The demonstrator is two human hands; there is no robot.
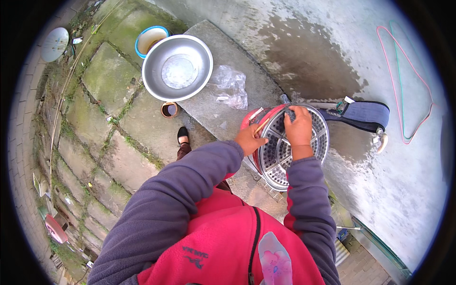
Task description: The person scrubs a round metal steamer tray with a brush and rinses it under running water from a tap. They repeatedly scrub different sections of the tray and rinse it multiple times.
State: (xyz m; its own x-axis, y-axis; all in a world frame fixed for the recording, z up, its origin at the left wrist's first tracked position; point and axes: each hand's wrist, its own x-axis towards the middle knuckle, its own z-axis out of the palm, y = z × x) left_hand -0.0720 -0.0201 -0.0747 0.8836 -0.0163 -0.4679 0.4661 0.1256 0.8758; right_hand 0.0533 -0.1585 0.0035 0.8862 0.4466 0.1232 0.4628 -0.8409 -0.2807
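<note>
A round metal steamer tray (281,163) with many holes and raised spokes stands before me over a red basin (248,123). My left hand (250,139) is at its left rim, with a thin wooden stick (262,126) between thumb and fingers. My right hand (299,130) presses a grey scouring pad (290,114) on the tray's upper part. Whether the left fingers also grip the rim cannot be told.
A large metal basin (153,76), crumpled clear plastic bag (231,87), blue-rimmed bucket (138,45) and small brown pot (164,110) lie to the upper left. A blue padded strap (367,114) and clothes hangers (396,76) are at the right.
</note>
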